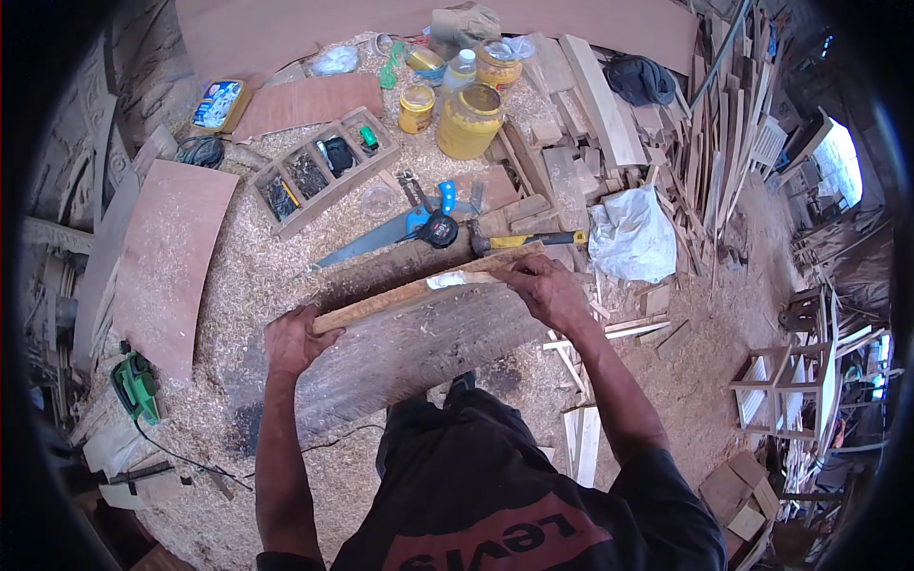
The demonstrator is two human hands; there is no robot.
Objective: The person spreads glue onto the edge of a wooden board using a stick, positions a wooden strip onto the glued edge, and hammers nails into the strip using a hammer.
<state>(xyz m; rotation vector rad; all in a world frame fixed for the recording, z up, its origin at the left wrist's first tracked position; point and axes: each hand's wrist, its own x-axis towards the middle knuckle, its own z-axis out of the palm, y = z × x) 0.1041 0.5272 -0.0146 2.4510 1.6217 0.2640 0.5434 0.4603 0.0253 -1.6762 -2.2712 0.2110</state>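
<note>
A narrow wooden board [381, 302] runs between my hands, above a thick weathered plank [419, 347]. My left hand [295, 341] is closed round its left end, with the thumb along the near side. At the other end my right hand [545, 288] grips it from above. A small white patch [446, 281] shows on the board near my right hand; I cannot tell what it is. Just beyond lie a hammer [528, 241] with a yellow and black handle, a tape measure [439, 229] and a handsaw [367, 240] partly covered by it.
A divided wooden box [328, 202] holds small hardware. Behind it stand yellow tubs [470, 121] and a clear bottle [461, 68]. A white plastic bag [633, 233] lies right, near stacked timber [728, 143]. A green power tool [135, 388] with a cord sits left, near a thin sheet [171, 262].
</note>
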